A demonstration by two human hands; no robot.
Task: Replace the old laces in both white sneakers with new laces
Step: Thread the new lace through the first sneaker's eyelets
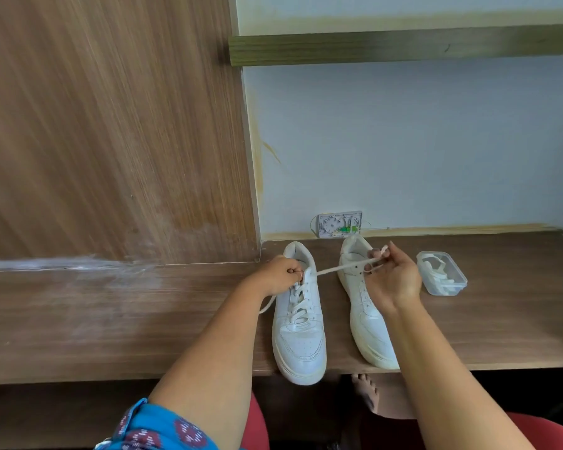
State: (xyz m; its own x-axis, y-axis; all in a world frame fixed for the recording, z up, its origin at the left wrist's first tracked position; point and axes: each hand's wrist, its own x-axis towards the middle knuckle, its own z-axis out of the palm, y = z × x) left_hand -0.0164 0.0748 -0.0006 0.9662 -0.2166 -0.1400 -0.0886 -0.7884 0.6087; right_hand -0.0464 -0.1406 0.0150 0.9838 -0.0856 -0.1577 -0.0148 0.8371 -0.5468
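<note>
Two white sneakers stand side by side on the brown wooden table, toes toward me. The left sneaker is laced, and its toe juts over the table's front edge. My left hand grips that shoe's collar at the top eyelets, with a lace tail hanging below the wrist. A white lace runs taut from the left sneaker to my right hand, which pinches its end above the right sneaker. The right sneaker shows bare eyelets.
A clear plastic box with white laces inside sits on the table right of the shoes. A wall socket plate is behind them. A wooden panel rises at the left. My knees and a bare foot lie below the table edge.
</note>
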